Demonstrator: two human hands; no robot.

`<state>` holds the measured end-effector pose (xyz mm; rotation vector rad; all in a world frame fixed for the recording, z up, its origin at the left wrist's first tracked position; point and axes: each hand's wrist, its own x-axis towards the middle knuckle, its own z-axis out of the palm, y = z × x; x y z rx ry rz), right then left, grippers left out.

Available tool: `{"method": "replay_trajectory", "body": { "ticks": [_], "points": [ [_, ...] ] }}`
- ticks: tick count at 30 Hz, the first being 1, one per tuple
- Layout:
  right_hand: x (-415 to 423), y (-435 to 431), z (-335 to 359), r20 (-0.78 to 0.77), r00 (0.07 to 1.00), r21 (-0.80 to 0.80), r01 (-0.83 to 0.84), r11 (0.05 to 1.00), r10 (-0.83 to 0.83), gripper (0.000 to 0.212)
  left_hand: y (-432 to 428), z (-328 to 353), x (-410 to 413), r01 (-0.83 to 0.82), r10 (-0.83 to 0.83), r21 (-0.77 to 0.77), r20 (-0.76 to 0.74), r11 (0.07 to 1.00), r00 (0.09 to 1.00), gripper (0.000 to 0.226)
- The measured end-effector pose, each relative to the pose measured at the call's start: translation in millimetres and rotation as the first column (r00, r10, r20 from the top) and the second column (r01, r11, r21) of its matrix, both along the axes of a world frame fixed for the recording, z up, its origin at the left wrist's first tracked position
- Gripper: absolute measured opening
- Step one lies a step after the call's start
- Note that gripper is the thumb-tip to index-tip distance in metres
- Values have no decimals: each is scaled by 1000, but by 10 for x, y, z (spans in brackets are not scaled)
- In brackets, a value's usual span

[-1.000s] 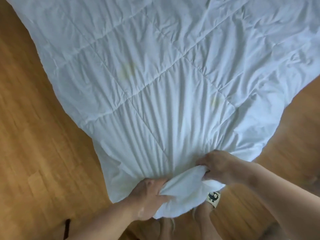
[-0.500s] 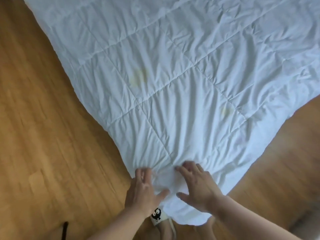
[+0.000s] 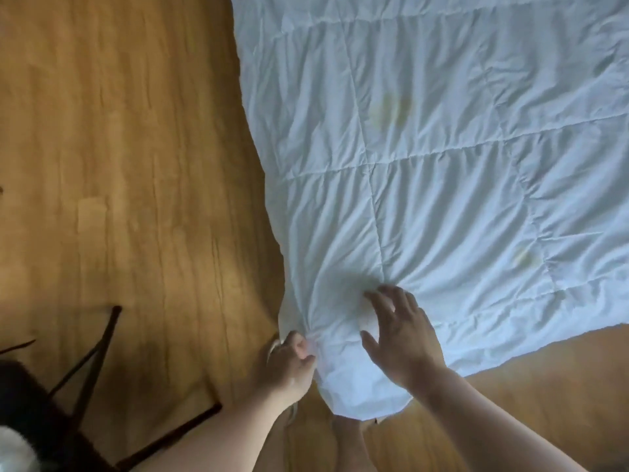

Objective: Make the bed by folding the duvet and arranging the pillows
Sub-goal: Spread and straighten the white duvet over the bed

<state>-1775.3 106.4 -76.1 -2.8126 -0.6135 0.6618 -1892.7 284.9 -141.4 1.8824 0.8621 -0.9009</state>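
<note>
A white quilted duvet point(image 3: 425, 165) lies spread on the wooden floor and fills the upper right of the view, with a few faint yellowish marks on it. Its near corner points toward me at the bottom centre. My left hand point(image 3: 289, 366) pinches the duvet's left edge just above that corner, the fabric bunched between thumb and fingers. My right hand point(image 3: 398, 332) rests flat on the duvet near the corner, fingers spread, holding nothing. No pillows are in view.
Wooden floor point(image 3: 119, 165) covers the left half and the lower right. A dark stand with thin legs point(image 3: 85, 369) occupies the lower left. My bare feet point(image 3: 347, 441) show below the duvet corner.
The view has swung so the duvet now sits to the right. My left hand went from flat on the corner to pinching the left edge. My right hand stays flat on the fabric.
</note>
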Motion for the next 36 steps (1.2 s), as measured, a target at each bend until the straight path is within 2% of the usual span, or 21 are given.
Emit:
{"method": "replay_trajectory", "body": {
  "ticks": [1,3,6,8,11,13,15,19,20,22,24,25,27,28,29,31,33,34,36],
  "points": [
    [56,116,6,3,997,8,-83,997,83,69,0,-72,-122,-144,140,-59,-65,988,988,8],
    [181,364,-8,34,967,-16,-252,968,253,75,-29,-158,-311,-383,354,-123,-204,916,913,23],
    [364,687,-124,60,889,-74,-450,890,455,74,-98,-221,-386,-584,524,-152,-307,797,795,44],
    [414,850,-249,37,816,-101,-571,815,577,68,-145,-281,-401,-736,658,-150,-356,661,663,41],
    [326,1043,-468,-16,642,-184,-755,629,766,49,-248,-512,-456,-885,783,-91,-433,456,448,42],
    [243,1155,-608,-57,552,-259,-813,522,832,35,-338,-747,-502,-938,806,-72,-492,340,330,50],
    [196,1297,-692,-117,502,-330,-833,444,857,30,-431,-970,-506,-978,805,-84,-557,191,205,60],
    [135,1583,-832,-260,436,-443,-846,295,862,31,-636,-1730,-549,-953,797,-205,-600,-225,-59,94],
    [134,1633,-881,-283,415,-459,-850,258,865,29,-658,-1921,-530,-921,790,-235,-602,-312,-114,97],
    [125,1713,-1000,-340,389,-479,-855,198,856,24,-500,-1989,-373,-865,816,-279,-534,-417,-222,86],
    [109,1779,-1154,-393,395,-485,-856,178,830,22,-286,-2109,-285,-854,843,-252,-431,-456,-322,65],
    [103,1801,-1234,-416,409,-483,-856,184,812,21,-210,-2215,-277,-825,829,-274,-433,-495,-354,65],
    [89,1838,-1327,-454,445,-462,-858,223,772,21,-35,-2265,-304,-786,804,-312,-474,-534,-358,83],
    [89,1852,-1337,-461,452,-444,-863,243,764,23,51,-2217,-332,-776,801,-335,-494,-534,-339,83],
    [93,1861,-1322,-463,454,-422,-868,262,761,27,140,-2180,-370,-767,814,-372,-485,-522,-319,71],
    [115,1872,-1241,-467,473,-365,-873,324,747,39,355,-1862,-408,-786,864,-417,-419,-456,-279,41],
    [130,1881,-1107,-486,531,-246,-845,474,694,49,527,-1509,-454,-796,915,-466,-301,-387,-269,37],
    [133,1894,-1018,-495,572,-156,-799,581,654,53,586,-1291,-455,-799,947,-510,-210,-319,-244,40],
    [134,1921,-805,-535,653,31,-619,784,537,61,679,-814,-418,-817,991,-567,11,-104,-134,41]
  ]
}}
